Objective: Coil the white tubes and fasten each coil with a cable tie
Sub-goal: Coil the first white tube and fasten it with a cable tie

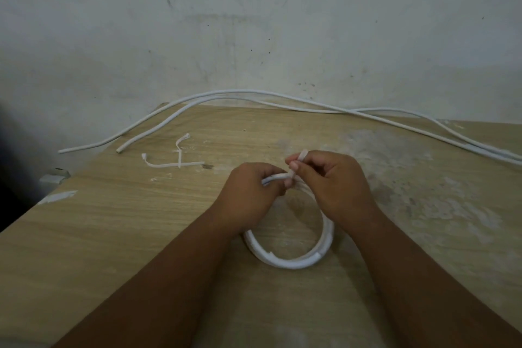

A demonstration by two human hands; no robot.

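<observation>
Forearms enter from 6 o'clock. Coil (285, 261) rests on surface (113, 234). Left hand (248, 192) grips its 12 o'clock edge. Right hand (336, 181), alongside, pinches cable tie (301, 156) upright there. Loose tubes (254, 92) lie toward 12 o'clock, well apart.

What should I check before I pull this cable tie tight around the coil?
1. Left hand grips the coil at its top: ok.
2. Right hand pinches the cable tie: ok.
3. Coil loops lie together at the near side: ok.
4. Tie's tail threaded through its head: cannot tell, fingers hide it.
5. Uncoiled tubes apart from the coil: ok, they lie along the far edge of the table.
6. Spare ties at hand: ok, two lie on the table's left.
</observation>
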